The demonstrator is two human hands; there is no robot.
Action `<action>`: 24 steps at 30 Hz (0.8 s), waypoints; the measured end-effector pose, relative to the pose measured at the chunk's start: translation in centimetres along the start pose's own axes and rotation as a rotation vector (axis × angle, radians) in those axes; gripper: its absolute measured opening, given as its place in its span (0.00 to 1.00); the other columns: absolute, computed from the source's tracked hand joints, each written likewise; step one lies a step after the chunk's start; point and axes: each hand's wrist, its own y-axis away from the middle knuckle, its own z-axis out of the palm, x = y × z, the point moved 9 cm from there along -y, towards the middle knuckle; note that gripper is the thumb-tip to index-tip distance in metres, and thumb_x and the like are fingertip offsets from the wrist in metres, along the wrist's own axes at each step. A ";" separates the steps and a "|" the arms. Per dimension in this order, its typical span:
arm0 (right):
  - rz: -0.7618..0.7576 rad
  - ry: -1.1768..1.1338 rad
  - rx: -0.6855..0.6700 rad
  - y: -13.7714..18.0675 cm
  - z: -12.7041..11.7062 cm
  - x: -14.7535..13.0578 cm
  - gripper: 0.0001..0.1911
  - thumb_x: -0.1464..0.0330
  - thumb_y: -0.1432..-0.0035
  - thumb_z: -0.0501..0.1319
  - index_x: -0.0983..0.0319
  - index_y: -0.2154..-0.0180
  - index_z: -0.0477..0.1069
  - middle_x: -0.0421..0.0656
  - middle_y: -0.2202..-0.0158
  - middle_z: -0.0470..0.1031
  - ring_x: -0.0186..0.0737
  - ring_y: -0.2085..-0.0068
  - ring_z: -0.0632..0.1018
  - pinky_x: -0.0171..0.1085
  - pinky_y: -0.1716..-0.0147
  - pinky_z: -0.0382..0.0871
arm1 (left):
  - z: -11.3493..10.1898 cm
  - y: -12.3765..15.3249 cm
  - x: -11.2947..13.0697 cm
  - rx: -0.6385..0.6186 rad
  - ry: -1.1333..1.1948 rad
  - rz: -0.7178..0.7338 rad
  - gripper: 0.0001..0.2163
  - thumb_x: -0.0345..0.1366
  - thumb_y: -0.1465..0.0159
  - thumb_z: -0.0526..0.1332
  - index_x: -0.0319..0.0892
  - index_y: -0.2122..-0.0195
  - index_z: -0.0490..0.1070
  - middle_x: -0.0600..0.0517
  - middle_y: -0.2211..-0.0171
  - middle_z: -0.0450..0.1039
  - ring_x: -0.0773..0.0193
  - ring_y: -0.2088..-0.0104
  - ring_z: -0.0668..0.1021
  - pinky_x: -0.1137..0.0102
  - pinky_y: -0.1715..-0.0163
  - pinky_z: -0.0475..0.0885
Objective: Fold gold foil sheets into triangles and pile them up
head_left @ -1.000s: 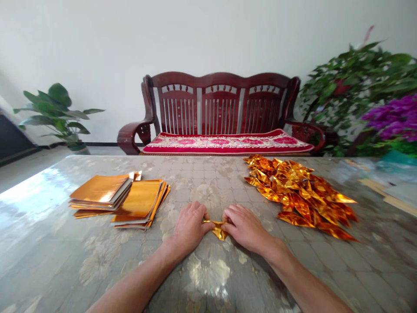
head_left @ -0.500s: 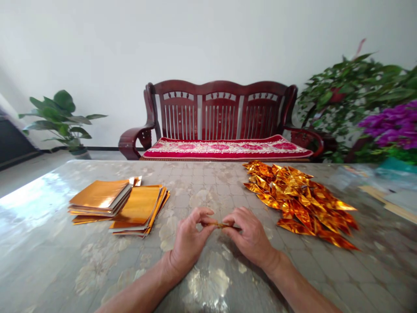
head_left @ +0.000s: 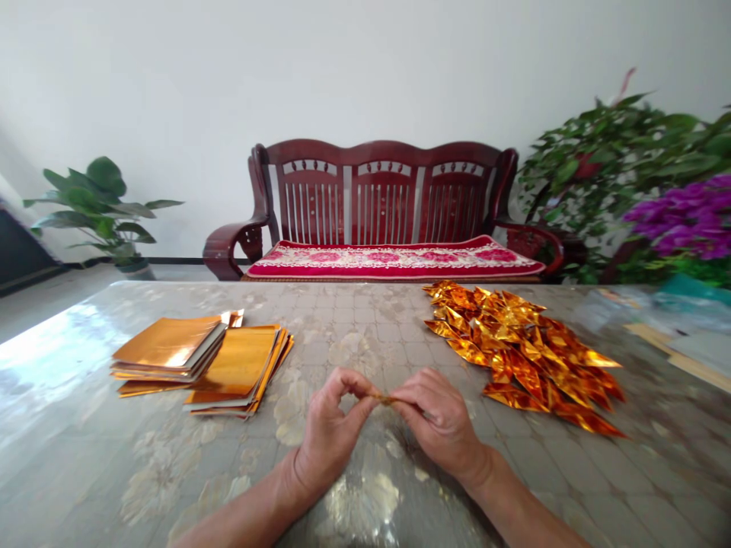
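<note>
A small piece of folded gold foil paper [head_left: 384, 399] is pinched between my two hands above the near middle of the table. My left hand [head_left: 336, 411] grips one end with thumb and forefinger. At the other end, the thumb and fingers of my right hand [head_left: 435, 415] close on it; most of the paper is hidden by fingertips. Left of my hands lie two stacks of flat gold foil sheets, the farther-left stack [head_left: 168, 342] partly overlapping the nearer one [head_left: 237, 361]. To the right is a heap of folded gold foil pieces [head_left: 514, 342] with pointed ends.
The table [head_left: 343, 320] has a shiny, patterned clear cover. Plastic wrapping [head_left: 605, 308] and tan card [head_left: 679, 354] lie at its right side. Beyond it stands a dark red wooden bench [head_left: 382, 198], with potted plants [head_left: 103, 205] at left and purple flowers [head_left: 685, 217] at right.
Both hands stay at nearly the same spot, still pinching the foil paper. The fingers of my right hand have shifted slightly along it. The whole view has moved a little.
</note>
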 end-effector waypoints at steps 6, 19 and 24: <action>0.005 0.006 0.035 0.1 -0.2 -0.7 0.04 0.73 0.39 0.63 0.59 0.66 0.75 0.40 0.73 0.74 0.36 0.70 0.72 0.38 0.68 0.65 | 0.9 0.0 -0.7 -0.057 0.135 -0.067 0.04 0.32 0.38 0.65 0.42 0.67 0.70 0.54 0.71 0.76 0.66 0.68 0.79 0.73 0.65 0.74; -0.103 0.219 0.106 0.5 -1.8 -2.2 0.09 0.76 0.43 0.65 0.57 0.62 0.76 0.40 0.72 0.78 0.38 0.69 0.73 0.41 0.67 0.63 | -0.1 -0.1 3.2 0.019 -0.027 0.274 0.02 0.31 0.38 0.66 0.42 0.68 0.74 0.52 0.68 0.75 0.65 0.65 0.78 0.71 0.63 0.73; -0.134 0.237 0.111 0.6 -1.7 -2.7 0.11 0.77 0.44 0.66 0.57 0.61 0.77 0.39 0.74 0.77 0.38 0.70 0.72 0.40 0.68 0.62 | 0.0 -0.2 2.9 0.000 -0.018 0.230 0.04 0.32 0.35 0.64 0.43 0.68 0.77 0.50 0.67 0.75 0.65 0.65 0.78 0.71 0.63 0.73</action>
